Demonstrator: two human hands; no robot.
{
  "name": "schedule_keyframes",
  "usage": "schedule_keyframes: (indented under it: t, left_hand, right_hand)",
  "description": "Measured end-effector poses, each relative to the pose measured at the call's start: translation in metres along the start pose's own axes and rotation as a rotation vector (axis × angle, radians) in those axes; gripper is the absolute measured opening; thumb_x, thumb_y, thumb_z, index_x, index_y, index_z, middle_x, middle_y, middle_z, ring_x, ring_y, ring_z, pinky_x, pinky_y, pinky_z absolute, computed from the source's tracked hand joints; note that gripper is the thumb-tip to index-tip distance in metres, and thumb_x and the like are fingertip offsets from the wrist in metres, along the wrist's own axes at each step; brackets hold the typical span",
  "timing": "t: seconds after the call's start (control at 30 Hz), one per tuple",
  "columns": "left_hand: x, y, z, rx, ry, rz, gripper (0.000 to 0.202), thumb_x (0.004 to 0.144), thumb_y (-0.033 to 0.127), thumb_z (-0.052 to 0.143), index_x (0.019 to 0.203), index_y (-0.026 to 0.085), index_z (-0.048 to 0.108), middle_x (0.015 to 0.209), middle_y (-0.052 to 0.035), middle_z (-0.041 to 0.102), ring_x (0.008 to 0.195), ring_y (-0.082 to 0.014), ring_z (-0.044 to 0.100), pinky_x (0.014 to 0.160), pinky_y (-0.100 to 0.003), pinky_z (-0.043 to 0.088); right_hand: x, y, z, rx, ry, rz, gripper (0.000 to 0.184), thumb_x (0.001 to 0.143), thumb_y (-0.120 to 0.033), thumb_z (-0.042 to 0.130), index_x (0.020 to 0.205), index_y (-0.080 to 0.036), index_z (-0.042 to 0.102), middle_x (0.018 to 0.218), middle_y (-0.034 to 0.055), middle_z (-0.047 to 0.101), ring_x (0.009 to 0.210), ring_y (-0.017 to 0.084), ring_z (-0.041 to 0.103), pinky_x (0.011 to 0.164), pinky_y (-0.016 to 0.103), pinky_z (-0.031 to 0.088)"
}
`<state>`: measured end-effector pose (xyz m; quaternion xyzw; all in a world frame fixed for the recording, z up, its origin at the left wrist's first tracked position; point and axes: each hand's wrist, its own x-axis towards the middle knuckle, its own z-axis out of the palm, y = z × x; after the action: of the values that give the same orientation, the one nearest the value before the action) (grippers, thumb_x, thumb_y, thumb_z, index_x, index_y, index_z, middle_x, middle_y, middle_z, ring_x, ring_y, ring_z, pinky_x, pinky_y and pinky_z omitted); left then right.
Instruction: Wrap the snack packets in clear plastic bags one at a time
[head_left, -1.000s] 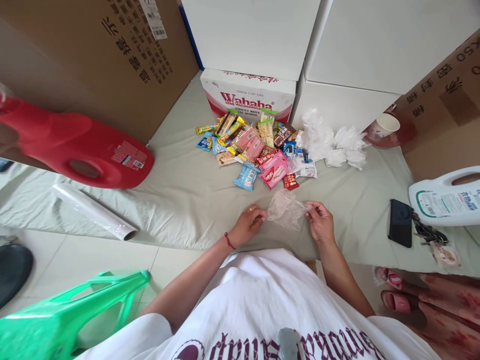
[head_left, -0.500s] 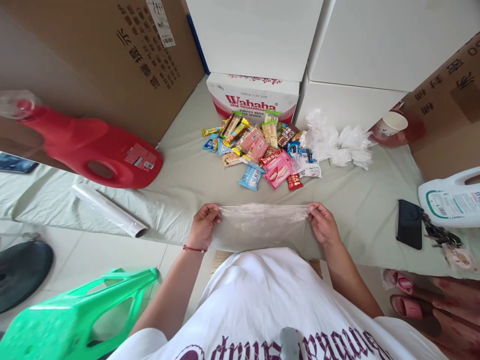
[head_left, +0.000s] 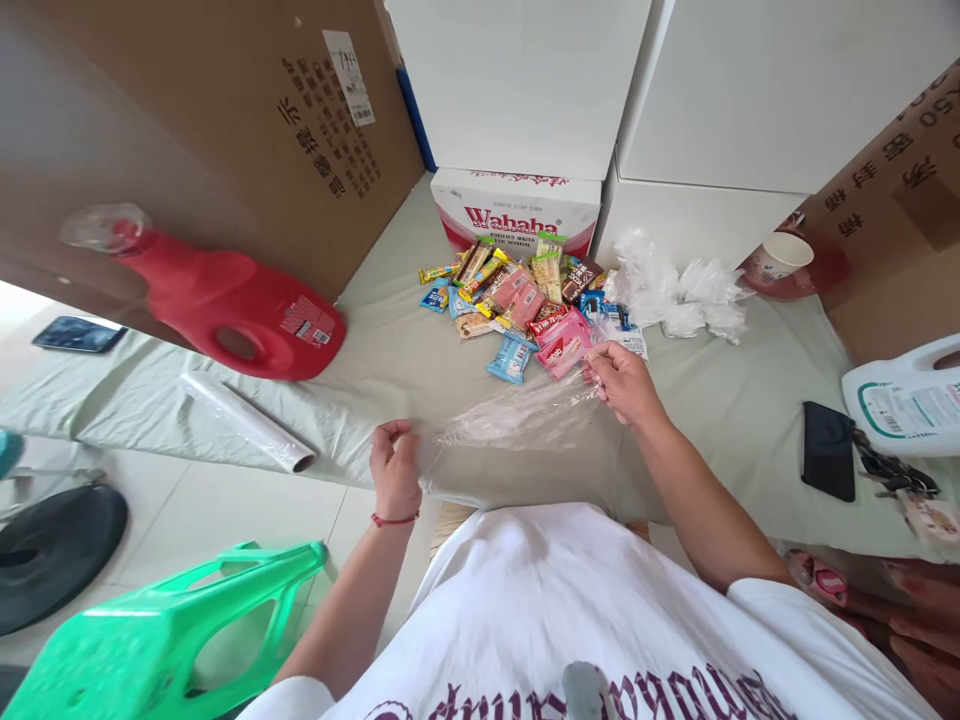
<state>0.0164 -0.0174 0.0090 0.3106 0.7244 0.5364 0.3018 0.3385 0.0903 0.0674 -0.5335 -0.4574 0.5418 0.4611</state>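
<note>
Between my hands a thin sheet of clear plastic film (head_left: 517, 415) stretches at a slant over the cloth. My left hand (head_left: 395, 468), lower and nearer my body, pinches its left end. The right end is pinched by my right hand (head_left: 621, 382), which is raised beside the pile of wrapped snacks. At that pile's front edge lie a pink snack packet (head_left: 564, 345) and a light blue packet (head_left: 511, 358). Several clear plastic-wrapped bundles (head_left: 682, 290) sit right of the pile.
A film roll (head_left: 247, 420) and a red jug (head_left: 247, 310) lie at left. Behind the snacks stands a Wahaba-lettered box (head_left: 517, 210). A paper cup (head_left: 780, 255), black phone (head_left: 828, 450), keys (head_left: 892, 470) and white jug (head_left: 907, 400) are at right. A green stool (head_left: 165, 620) stands below.
My right hand has moved up and slightly left toward the snacks. My left hand has dropped a little. The film, level before, now slants and is bunched. The view has shifted slightly.
</note>
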Motion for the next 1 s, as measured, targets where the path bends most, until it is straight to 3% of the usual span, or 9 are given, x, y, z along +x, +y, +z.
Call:
schedule_keyframes:
  t: [0.1,0.17,0.23,0.33,0.4,0.53,0.73,0.87,1.0]
  left_hand:
    - [-0.014,0.017,0.018,0.144,-0.170,0.396,0.049,0.082,0.045,0.067,0.123,0.022,0.056,0.137,-0.0121,0.056,0.131,-0.0278,0.052,0.107,-0.043,0.046]
    - [-0.017,0.029,0.042,0.227,-0.329,0.530,0.070,0.073,0.051,0.078,0.130,0.020,0.054,0.147,-0.0173,0.050,0.142,-0.0344,0.042,0.117,-0.051,0.036]
    - [-0.014,0.036,0.070,0.229,-0.438,0.504,0.057,0.071,0.054,0.080,0.113,0.020,0.063,0.129,-0.0155,0.063,0.135,-0.0355,0.049,0.114,-0.052,0.038]
    - [-0.006,0.038,0.102,0.041,-0.627,0.243,0.028,0.085,0.049,0.062,0.080,0.021,0.064,0.081,-0.0044,0.069,0.088,-0.0223,0.067,0.086,-0.037,0.052]
    - [-0.004,0.035,0.113,-0.070,-0.598,0.105,0.026,0.087,0.044,0.058,0.074,0.021,0.060,0.065,0.0013,0.061,0.066,-0.0152,0.059,0.069,-0.029,0.049]
    - [-0.007,0.032,0.119,-0.146,-0.389,0.034,0.018,0.085,0.037,0.059,0.076,0.022,0.058,0.057,0.0046,0.055,0.056,-0.0121,0.052,0.059,-0.024,0.042]
    - [-0.005,0.037,0.108,-0.302,-0.285,-0.057,0.013,0.083,0.030,0.058,0.073,0.021,0.056,0.053,0.0069,0.047,0.050,-0.0106,0.048,0.055,-0.025,0.042]
    - [0.004,0.036,0.092,-0.266,-0.295,-0.119,0.014,0.082,0.032,0.060,0.074,0.021,0.058,0.051,0.0084,0.043,0.043,-0.0092,0.042,0.049,-0.025,0.038]
    - [0.012,0.034,0.079,-0.305,-0.316,-0.108,0.012,0.075,0.029,0.066,0.072,0.019,0.060,0.065,0.0051,0.057,0.047,-0.0058,0.047,0.051,-0.023,0.041]
  right_hand:
    - [0.002,-0.012,0.017,0.008,-0.133,0.011,0.032,0.078,-0.051,0.079,0.078,-0.024,0.062,0.054,-0.0079,0.046,0.038,0.007,0.034,0.039,0.024,0.025]
    - [0.002,-0.017,0.027,0.009,-0.209,0.004,0.035,0.076,-0.053,0.081,0.077,-0.023,0.062,0.053,-0.0083,0.045,0.037,0.007,0.034,0.038,0.022,0.024]
    - [0.003,-0.020,0.030,-0.001,-0.268,-0.004,0.037,0.076,-0.055,0.081,0.078,-0.023,0.064,0.052,-0.0084,0.046,0.038,0.006,0.034,0.038,0.022,0.023]
    - [0.004,-0.020,0.020,0.015,-0.289,0.004,0.040,0.074,-0.058,0.083,0.081,-0.022,0.066,0.055,-0.0080,0.048,0.040,0.007,0.037,0.039,0.021,0.026]
    - [0.000,-0.015,0.008,0.065,-0.241,0.006,0.043,0.073,-0.061,0.082,0.088,-0.023,0.069,0.065,-0.0050,0.057,0.050,0.009,0.049,0.045,0.022,0.038]
    - [-0.025,0.014,-0.004,0.108,-0.118,0.034,0.061,0.068,-0.063,0.085,0.114,-0.026,0.071,0.096,0.0028,0.071,0.087,0.018,0.065,0.071,0.029,0.054]
    - [-0.056,0.052,0.001,0.046,-0.090,0.091,0.041,0.068,-0.057,0.086,0.082,-0.020,0.075,0.068,-0.0015,0.064,0.063,0.012,0.055,0.063,0.026,0.048]
    - [-0.047,0.045,-0.017,0.118,-0.066,0.151,0.041,0.066,-0.055,0.088,0.083,-0.020,0.077,0.066,-0.0013,0.064,0.060,0.010,0.054,0.056,0.023,0.045]
    - [-0.029,0.031,-0.040,0.075,-0.105,0.192,0.043,0.058,-0.052,0.094,0.082,-0.019,0.078,0.076,0.0014,0.069,0.066,0.011,0.058,0.058,0.022,0.050]
